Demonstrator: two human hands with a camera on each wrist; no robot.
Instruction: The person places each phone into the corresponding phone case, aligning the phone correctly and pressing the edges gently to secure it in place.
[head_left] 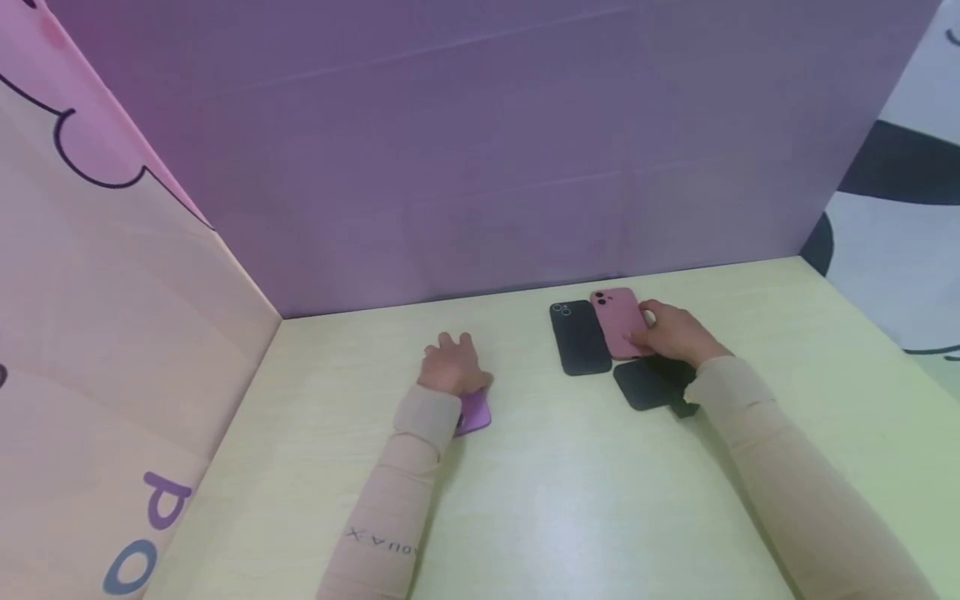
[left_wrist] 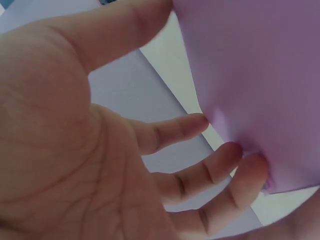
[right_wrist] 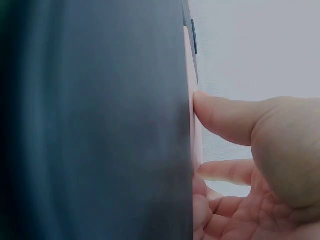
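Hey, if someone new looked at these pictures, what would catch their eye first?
Probably the pink phone case at the back of the pale table, with the right hand on it, between two dark cases. To the left, the left hand rests on a purple case. Purple and pink boards wall the table.

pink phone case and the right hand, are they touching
Touching. The right wrist view shows the thumb of the right hand pressed against the edge of the pink phone case; the head view shows the fingers lying over it.
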